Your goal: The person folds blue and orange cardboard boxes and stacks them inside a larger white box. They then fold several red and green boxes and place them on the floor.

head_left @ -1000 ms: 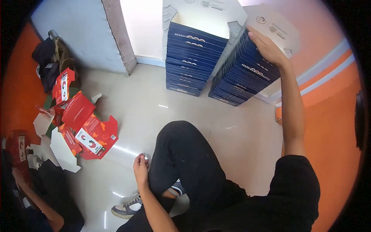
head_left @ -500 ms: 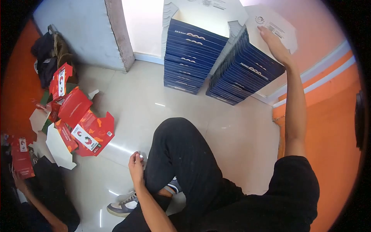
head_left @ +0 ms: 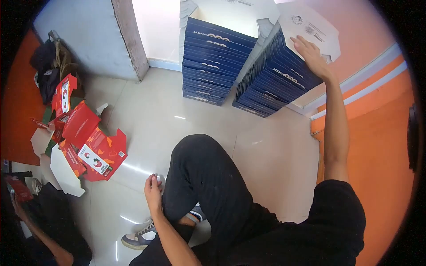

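My right hand point(head_left: 312, 57) rests on the white top surface of the right stack of dark blue cartons point(head_left: 284, 75), with its fingers stretched out. Beside it stands the left stack of blue cartons point(head_left: 211, 66), whose top carton shows a pale inside. Low by my raised knee is my left hand point(head_left: 153, 195), its fingers curled together. A small pale, shiny spot shows at its fingertips, too small to make out.
Red and white flattened cartons point(head_left: 95, 153) lie in a heap on the floor at left. Behind them are dark bags point(head_left: 51, 66). A co-worker's arm point(head_left: 44, 237) reaches toward a red carton point(head_left: 18, 188) at lower left. An orange wall point(head_left: 377, 155) stands at right.
My right hand has moved from the stack's near left edge onto its white top. The co-worker's red carton has shifted and tilted. The whole view has shifted slightly.
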`<action>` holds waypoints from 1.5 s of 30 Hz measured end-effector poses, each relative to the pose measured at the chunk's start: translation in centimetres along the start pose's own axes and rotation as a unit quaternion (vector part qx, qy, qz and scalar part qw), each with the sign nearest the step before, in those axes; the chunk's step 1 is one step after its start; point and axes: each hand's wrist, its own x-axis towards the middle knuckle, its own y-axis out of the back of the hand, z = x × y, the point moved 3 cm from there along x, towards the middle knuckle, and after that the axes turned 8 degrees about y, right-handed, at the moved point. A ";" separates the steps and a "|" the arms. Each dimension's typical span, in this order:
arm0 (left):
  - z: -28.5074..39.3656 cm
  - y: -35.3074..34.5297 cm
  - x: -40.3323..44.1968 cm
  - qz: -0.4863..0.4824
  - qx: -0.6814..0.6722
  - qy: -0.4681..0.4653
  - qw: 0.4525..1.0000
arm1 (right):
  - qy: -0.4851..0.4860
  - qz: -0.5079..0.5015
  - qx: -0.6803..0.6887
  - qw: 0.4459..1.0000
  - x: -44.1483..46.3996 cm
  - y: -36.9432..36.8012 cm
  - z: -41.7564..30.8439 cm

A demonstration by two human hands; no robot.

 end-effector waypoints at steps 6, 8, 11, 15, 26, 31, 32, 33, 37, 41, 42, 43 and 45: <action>0.4 -0.3 0.0 -0.004 0.013 0.007 1.000 | 0.084 0.004 -0.021 0.996 -0.6 0.1 -0.8; 0.5 -0.3 -0.1 -0.003 0.015 0.006 1.000 | 0.041 0.017 -0.021 0.999 -0.4 0.3 -1.3; 0.4 -0.2 -0.2 -0.003 0.012 0.005 1.000 | 0.067 -0.001 -0.049 0.997 -0.1 0.3 -1.7; 0.3 0.0 -0.2 -0.006 0.006 0.001 1.000 | 0.055 -0.007 -0.065 0.996 -0.2 -0.1 -2.1; -0.6 0.4 0.5 -0.002 -0.028 0.002 1.000 | 0.055 0.036 -0.007 0.998 1.3 0.3 -5.0; 0.0 0.1 -0.3 0.005 -0.021 0.024 0.999 | 0.071 -0.005 0.010 0.997 2.0 -0.5 -4.9; 0.1 -0.1 -0.4 0.003 -0.021 0.025 0.999 | 0.070 -0.006 0.009 0.998 2.2 -0.7 -4.5; 0.3 -0.1 -0.4 0.003 -0.011 0.020 1.000 | 0.075 -0.009 0.069 0.995 2.4 -1.1 -4.3; 0.2 0.0 -0.2 0.006 -0.012 0.002 1.000 | 0.086 -0.023 0.122 0.988 2.8 -1.4 -3.9; 0.7 -0.1 -0.7 0.001 0.000 0.010 1.000 | 0.112 -0.017 0.133 0.985 3.1 -1.7 -3.7; 0.8 -0.1 -0.8 0.002 0.002 0.012 1.000 | 0.112 -0.016 0.138 0.984 2.8 -1.6 -3.8; 0.9 -0.2 -0.9 0.003 0.005 0.014 1.000 | 0.112 -0.016 0.144 0.983 2.7 -1.5 -4.0; 1.1 -0.3 -1.0 0.013 0.004 0.004 1.000 | 0.110 -0.009 0.149 0.983 3.0 -1.9 -3.7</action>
